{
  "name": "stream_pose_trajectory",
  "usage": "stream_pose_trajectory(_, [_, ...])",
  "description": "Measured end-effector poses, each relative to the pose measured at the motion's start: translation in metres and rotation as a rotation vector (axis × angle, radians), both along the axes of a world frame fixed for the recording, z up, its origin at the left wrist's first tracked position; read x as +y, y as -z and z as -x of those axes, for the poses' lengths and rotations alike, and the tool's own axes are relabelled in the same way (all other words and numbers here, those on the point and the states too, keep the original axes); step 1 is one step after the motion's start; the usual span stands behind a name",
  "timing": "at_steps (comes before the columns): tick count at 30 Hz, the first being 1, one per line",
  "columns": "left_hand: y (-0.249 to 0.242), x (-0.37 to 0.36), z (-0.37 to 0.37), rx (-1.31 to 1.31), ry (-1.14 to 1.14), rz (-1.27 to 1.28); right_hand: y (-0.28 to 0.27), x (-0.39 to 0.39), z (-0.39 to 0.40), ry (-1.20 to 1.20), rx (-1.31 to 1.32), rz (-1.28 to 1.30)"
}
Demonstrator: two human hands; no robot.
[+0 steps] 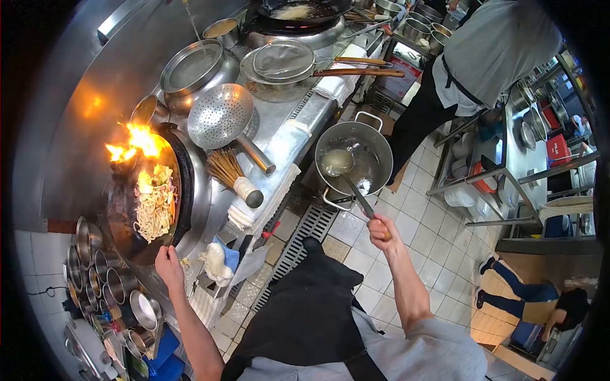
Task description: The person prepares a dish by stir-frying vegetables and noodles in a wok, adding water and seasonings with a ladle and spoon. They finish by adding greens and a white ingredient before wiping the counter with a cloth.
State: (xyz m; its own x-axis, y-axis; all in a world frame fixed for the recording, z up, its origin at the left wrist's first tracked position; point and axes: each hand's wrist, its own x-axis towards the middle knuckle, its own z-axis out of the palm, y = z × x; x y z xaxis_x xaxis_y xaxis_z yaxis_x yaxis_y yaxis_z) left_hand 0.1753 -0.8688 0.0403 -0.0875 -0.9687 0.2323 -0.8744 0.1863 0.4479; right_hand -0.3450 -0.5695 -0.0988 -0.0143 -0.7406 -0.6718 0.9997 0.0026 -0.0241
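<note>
My left hand is closed at the near edge of a wok on the stove. Pale noodles with bits of vegetable lie inside it, and flames flare at its far side. My right hand grips the handle of a ladle. The ladle's bowl is over a large two-handled stockpot that stands to the right of the counter. Between wok and pot, a perforated strainer and a bamboo wok brush rest on the steel counter.
Mesh strainers and a lidded pot occupy the back counter, before another wok. Stacked metal containers stand lower left. One person stands beyond the stockpot; another is at far right. Steel shelving lines the right.
</note>
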Motion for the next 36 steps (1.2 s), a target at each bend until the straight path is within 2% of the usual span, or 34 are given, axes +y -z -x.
stream_pose_trajectory(2, [0.003, -0.001, -0.001, 0.006, 0.006, 0.013, -0.016, 0.024, -0.009, 0.112, -0.176, 0.096])
stream_pose_trajectory(6, [0.004, -0.001, -0.001, -0.003, 0.012, 0.031, -0.066, 0.055, -0.026, 0.164, -0.178, 0.151])
stream_pose_trajectory(10, [-0.004, 0.002, 0.005, 0.025, 0.012, 0.023, -0.132, 0.067, -0.033, 0.159, -0.120, 0.189])
stream_pose_trajectory(13, [0.003, 0.001, 0.001, 0.034, 0.036, 0.117, -0.183, 0.064, -0.038, 0.120, 0.027, 0.168])
stream_pose_trajectory(16, [0.000, 0.001, -0.001, 0.064, 0.031, 0.074, -0.225, 0.051, -0.044, 0.032, 0.138, 0.198])
stream_pose_trajectory(19, [-0.002, 0.001, -0.003, 0.067, 0.073, 0.119, -0.253, 0.029, -0.055, -0.030, 0.124, 0.265])
stream_pose_trajectory(22, [-0.007, 0.004, -0.002, 0.048, 0.040, 0.144, -0.268, -0.004, -0.074, -0.135, 0.050, 0.358])
stream_pose_trajectory(23, [-0.008, 0.005, 0.000, 0.056, 0.020, 0.154, -0.272, -0.017, -0.083, -0.142, -0.043, 0.386])
stream_pose_trajectory(25, [-0.019, 0.012, -0.003, -0.104, 0.008, 0.080, -0.271, -0.047, -0.107, -0.183, -0.236, 0.504])
stream_pose_trajectory(30, [-0.023, 0.020, -0.008, -0.129, -0.121, 0.053, -0.270, -0.121, -0.177, -0.289, -0.612, 0.573])
stream_pose_trajectory(34, [-0.029, 0.020, -0.013, -0.092, -0.097, -0.054, -0.262, -0.174, -0.221, -0.494, -0.584, 0.529])
stream_pose_trajectory(36, [-0.030, 0.022, -0.012, -0.101, -0.100, -0.065, -0.254, -0.205, -0.234, -0.626, -0.407, 0.495])
